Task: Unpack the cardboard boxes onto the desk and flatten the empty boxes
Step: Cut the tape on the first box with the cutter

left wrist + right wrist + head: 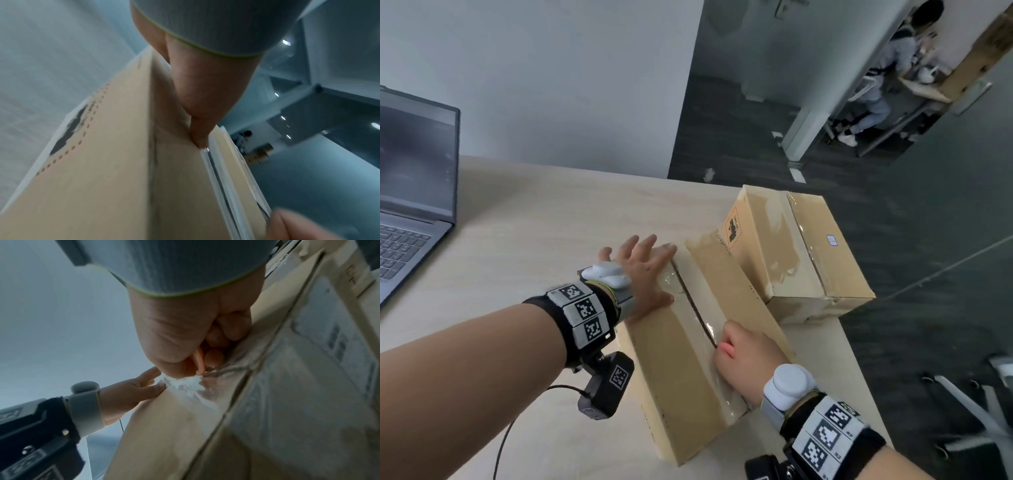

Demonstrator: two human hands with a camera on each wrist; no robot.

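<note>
Near cardboard box [688,359] on desk [534,240], seam slit partway. Left hand [643,277], fingers spread flat, presses its far left edge. Right hand [743,356] fisted around small orange cutter [198,360] at the taped seam. Second box [801,253] just behind, still taped.

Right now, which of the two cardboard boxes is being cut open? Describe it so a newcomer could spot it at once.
On the pale wooden desk, right of the open laptop, two taped boxes touch at a corner. It is the nearer box, under both hands: the left hand lies flat on its far end, and the right hand grips a small pink cutter at its top seam. The farther box is untouched.
</note>
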